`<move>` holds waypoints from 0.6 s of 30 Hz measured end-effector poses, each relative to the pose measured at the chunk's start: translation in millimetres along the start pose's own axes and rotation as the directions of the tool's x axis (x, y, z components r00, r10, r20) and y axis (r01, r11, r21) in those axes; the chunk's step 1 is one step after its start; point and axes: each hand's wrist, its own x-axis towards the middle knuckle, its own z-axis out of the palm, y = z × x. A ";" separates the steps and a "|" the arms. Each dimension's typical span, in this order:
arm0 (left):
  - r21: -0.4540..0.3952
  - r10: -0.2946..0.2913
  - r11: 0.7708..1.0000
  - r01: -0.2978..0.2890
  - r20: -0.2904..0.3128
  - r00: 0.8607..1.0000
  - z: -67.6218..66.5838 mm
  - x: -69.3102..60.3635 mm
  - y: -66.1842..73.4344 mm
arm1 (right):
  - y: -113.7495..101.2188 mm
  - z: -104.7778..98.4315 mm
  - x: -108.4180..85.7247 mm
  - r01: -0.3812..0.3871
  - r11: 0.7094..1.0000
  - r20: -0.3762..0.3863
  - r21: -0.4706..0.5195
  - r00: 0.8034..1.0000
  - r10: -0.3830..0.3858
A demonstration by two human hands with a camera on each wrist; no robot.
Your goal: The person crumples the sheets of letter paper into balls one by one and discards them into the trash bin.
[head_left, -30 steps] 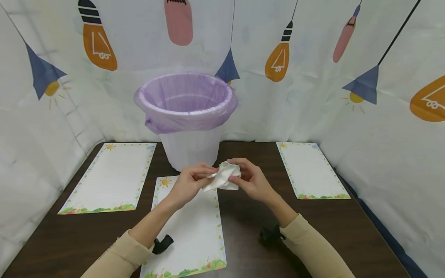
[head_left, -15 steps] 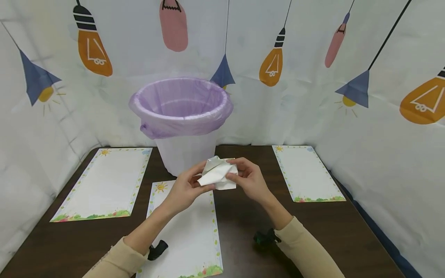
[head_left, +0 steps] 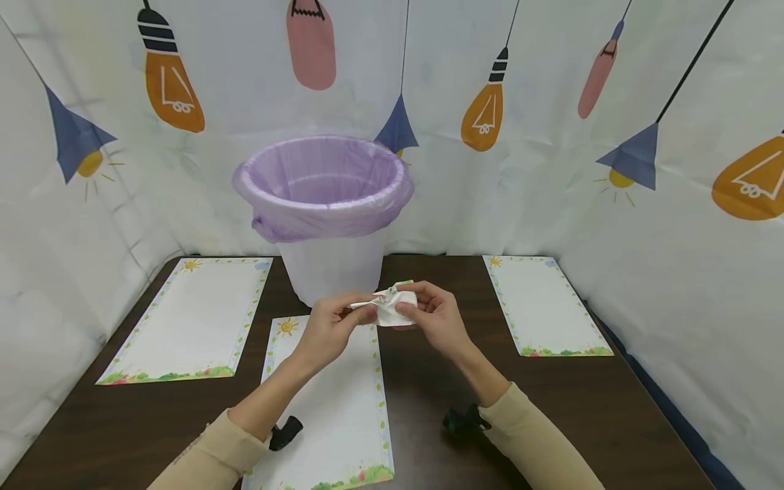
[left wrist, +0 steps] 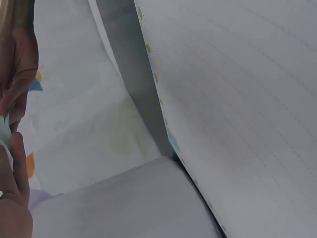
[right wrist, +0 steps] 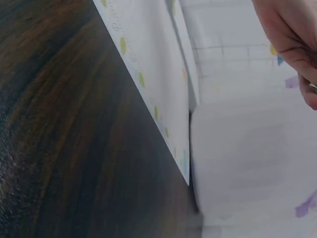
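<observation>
Evidently pinching crumpled paper [head_left: 388, 313] from both sides with left fingers [head_left: 366, 314] and right fingers [head_left: 409, 311] above the tabletop [head_left: 422, 388], probably for control.

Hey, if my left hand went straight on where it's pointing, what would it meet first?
Your left hand pinches crumpled white paper; beyond that, it would probably meet your right hand first, though exact depth is unclear.

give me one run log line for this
left hand: pinches crumpled white paper; right hand: pinches same paper; round white bin, purple plastic liner: beyond hands; three white bordered sheets: on dark brown table
</observation>
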 end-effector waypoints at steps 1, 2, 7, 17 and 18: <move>-0.029 -0.006 1.000 0.006 -0.010 1.000 -0.4 0.3 0.4 | 0.6 1.7 -0.5 0.006 1.000 0.009 0.008 1.000 -0.006; -0.056 -0.014 0.998 0.013 -0.024 1.000 -0.9 0.6 0.7 | 1.1 3.2 -0.9 0.014 1.000 0.022 0.012 1.000 -0.014; -0.141 -0.062 0.989 0.052 -0.070 0.996 -2.7 2.6 4.5 | -0.6 3.9 0.1 0.076 0.997 0.104 -0.025 0.992 -0.073; -0.132 -0.111 0.987 0.096 -0.108 0.988 -1.3 2.5 10.5 | -9.2 -2.1 3.3 0.107 0.994 0.215 -0.016 0.971 -0.101; -0.126 -0.109 0.987 0.095 -0.112 0.988 -1.0 1.8 11.0 | -8.9 -1.7 3.1 0.111 0.994 0.222 -0.019 0.969 -0.104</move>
